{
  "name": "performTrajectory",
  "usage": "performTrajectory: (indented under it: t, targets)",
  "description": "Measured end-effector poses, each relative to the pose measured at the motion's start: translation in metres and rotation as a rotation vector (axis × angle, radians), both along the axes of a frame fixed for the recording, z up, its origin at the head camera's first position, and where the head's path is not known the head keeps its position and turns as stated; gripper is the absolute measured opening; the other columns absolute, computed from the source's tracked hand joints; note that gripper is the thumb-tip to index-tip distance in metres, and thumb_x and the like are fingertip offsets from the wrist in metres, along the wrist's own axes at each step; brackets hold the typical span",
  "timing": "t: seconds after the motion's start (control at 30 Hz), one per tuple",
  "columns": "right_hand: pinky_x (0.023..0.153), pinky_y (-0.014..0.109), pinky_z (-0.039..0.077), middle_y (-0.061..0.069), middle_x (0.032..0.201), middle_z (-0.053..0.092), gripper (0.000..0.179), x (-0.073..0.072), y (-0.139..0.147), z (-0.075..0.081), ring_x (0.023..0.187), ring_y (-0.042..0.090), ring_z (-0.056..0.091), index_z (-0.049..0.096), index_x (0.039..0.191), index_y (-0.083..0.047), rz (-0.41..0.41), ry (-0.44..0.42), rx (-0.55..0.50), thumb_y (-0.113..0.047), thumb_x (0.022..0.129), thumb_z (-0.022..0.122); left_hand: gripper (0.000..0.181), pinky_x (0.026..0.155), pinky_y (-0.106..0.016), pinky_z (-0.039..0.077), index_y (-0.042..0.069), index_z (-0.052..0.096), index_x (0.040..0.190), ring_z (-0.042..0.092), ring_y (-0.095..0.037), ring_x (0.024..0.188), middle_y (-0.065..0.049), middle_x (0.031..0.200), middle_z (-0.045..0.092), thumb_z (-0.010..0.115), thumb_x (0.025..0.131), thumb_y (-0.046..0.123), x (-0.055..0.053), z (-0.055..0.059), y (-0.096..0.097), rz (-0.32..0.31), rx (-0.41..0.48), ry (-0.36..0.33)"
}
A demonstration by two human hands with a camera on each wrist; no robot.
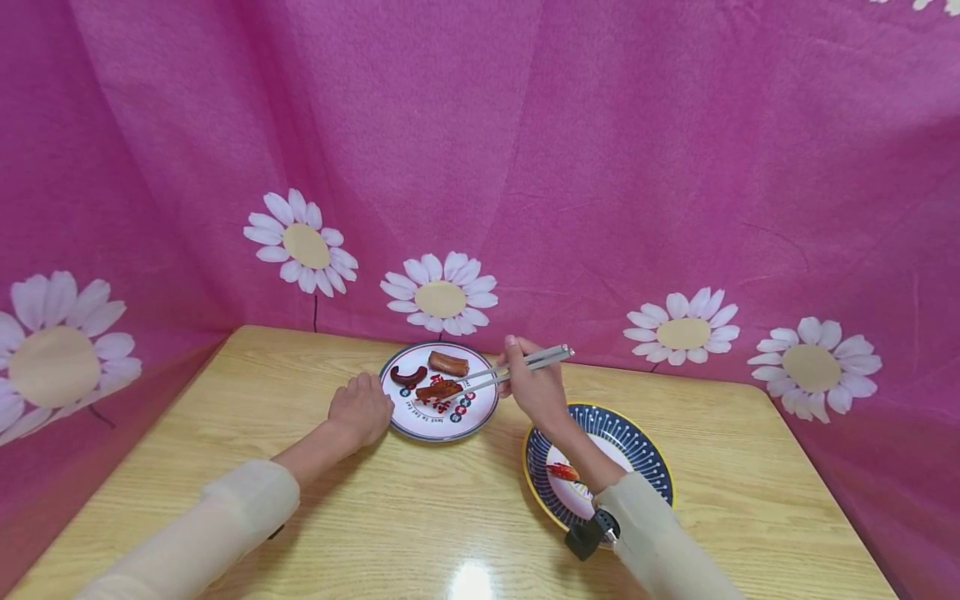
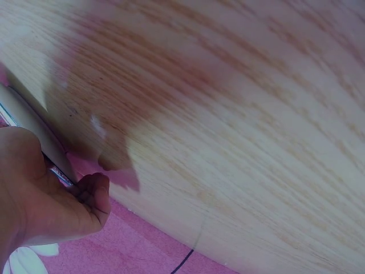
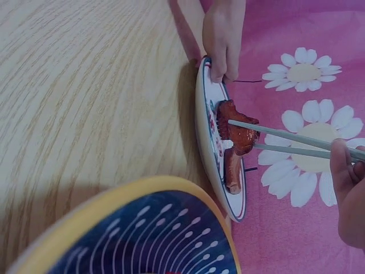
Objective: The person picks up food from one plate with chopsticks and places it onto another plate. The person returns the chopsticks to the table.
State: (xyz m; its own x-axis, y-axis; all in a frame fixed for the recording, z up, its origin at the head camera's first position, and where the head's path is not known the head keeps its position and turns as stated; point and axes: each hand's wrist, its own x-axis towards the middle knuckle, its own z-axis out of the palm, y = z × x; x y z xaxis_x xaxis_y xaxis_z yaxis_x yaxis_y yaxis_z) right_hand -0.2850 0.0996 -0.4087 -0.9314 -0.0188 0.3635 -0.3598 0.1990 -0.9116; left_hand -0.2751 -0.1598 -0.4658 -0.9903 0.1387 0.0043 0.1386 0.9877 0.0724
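My left hand (image 1: 362,410) grips the left rim of a white plate (image 1: 480,408) with a dark edge and red print; in the left wrist view its fingers curl at the rim. My right hand (image 1: 534,383) holds metal chopsticks (image 1: 555,353). Their tips are at a glazed brown food piece (image 1: 438,391), one on either side of it in the right wrist view, where it (image 3: 242,134) appears just over the plate; whether it is lifted I cannot tell. Behind it lies a sausage-like piece (image 1: 448,363), and a dark curled piece (image 1: 408,378) sits at left.
A deep blue-patterned plate (image 1: 652,454) with a yellow rim stands at right, partly under my right forearm. It holds a red food piece (image 1: 562,472). The wooden table (image 1: 450,508) meets a pink cloth (image 1: 570,167) with daisies along its back edge.
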Motion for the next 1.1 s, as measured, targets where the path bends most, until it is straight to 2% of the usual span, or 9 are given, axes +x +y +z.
performTrajectory:
  t: [0.17,0.37,0.67,0.9,1.0,1.1]
  targets:
    - [0.046,0.040,0.054,0.014,0.062,0.060,0.040,0.004,0.004,0.006,0.044,0.016,0.060,0.064,0.079,0.002,-0.018,-0.012,-0.004,-0.025,0.105,0.049,0.035,0.077,-0.046,0.048,-0.013,0.050,0.102,0.048,-0.032,0.087,-0.017,0.087,0.041,0.044,0.102,0.022,0.000,0.001,0.000,0.001,0.001,0.004]
    - [0.045,0.033,0.053,0.015,0.064,0.060,0.041,0.008,0.010,0.009,0.045,0.015,0.059,0.062,0.080,0.007,0.008,0.029,-0.052,-0.023,0.106,0.049,0.036,0.077,-0.047,0.048,-0.014,0.050,0.103,0.049,-0.033,0.088,-0.017,0.087,0.042,0.043,0.102,0.022,-0.001,0.000,0.000,-0.001,0.000,0.011]
    - [0.045,0.030,0.053,0.010,0.065,0.061,0.043,0.015,0.021,0.008,0.044,0.011,0.058,0.061,0.082,0.009,0.006,0.005,-0.093,-0.024,0.106,0.049,0.035,0.077,-0.047,0.047,-0.014,0.050,0.102,0.048,-0.033,0.087,-0.017,0.087,0.041,0.044,0.102,0.021,0.000,0.000,0.000,-0.005,0.008,0.009]
    - [0.046,0.034,0.054,0.021,0.065,0.059,0.044,0.018,0.031,0.011,0.045,0.017,0.061,0.062,0.081,0.007,-0.036,-0.010,-0.068,-0.026,0.106,0.048,0.035,0.076,-0.047,0.047,-0.014,0.049,0.101,0.049,-0.033,0.087,-0.017,0.087,0.041,0.044,0.102,0.020,0.000,0.000,0.000,-0.011,0.001,0.018]
    - [0.046,0.034,0.054,0.022,0.066,0.059,0.045,0.021,0.036,0.013,0.048,0.023,0.062,0.061,0.083,0.009,-0.045,-0.021,-0.064,-0.027,0.106,0.047,0.035,0.076,-0.046,0.047,-0.014,0.049,0.101,0.048,-0.033,0.086,-0.017,0.087,0.041,0.043,0.102,0.020,0.000,0.000,0.000,-0.011,-0.005,0.012]
    - [0.047,0.033,0.054,0.021,0.066,0.059,0.046,0.023,0.040,0.014,0.048,0.022,0.062,0.060,0.084,0.010,-0.046,-0.022,-0.061,-0.027,0.107,0.047,0.035,0.076,-0.046,0.047,-0.014,0.049,0.102,0.048,-0.032,0.087,-0.017,0.087,0.041,0.043,0.102,0.021,0.000,0.001,0.000,-0.007,-0.003,0.005]
